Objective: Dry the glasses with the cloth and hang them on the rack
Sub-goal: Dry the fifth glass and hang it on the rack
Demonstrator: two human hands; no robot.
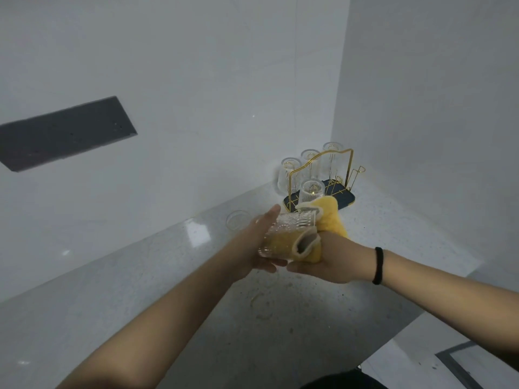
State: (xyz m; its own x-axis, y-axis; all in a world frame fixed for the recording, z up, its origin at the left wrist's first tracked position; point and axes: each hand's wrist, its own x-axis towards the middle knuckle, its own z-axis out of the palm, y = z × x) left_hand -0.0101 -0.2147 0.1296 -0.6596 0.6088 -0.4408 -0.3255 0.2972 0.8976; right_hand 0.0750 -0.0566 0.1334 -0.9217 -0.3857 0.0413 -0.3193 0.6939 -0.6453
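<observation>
The drying step is under way: the left hand (259, 242) holds a ribbed glass (283, 237) on its side above the desk (140, 290), its grip wrapped round the base end. The right hand (317, 265) grasps the yellow cloth (325, 220), pushed into the glass's mouth. Next, I judge, comes upending it onto a free prong of the gold rack (337, 175) at the far right, where four glasses (310, 192) already hang and crowd it. Another glass (238, 220) stands near the wall.
</observation>
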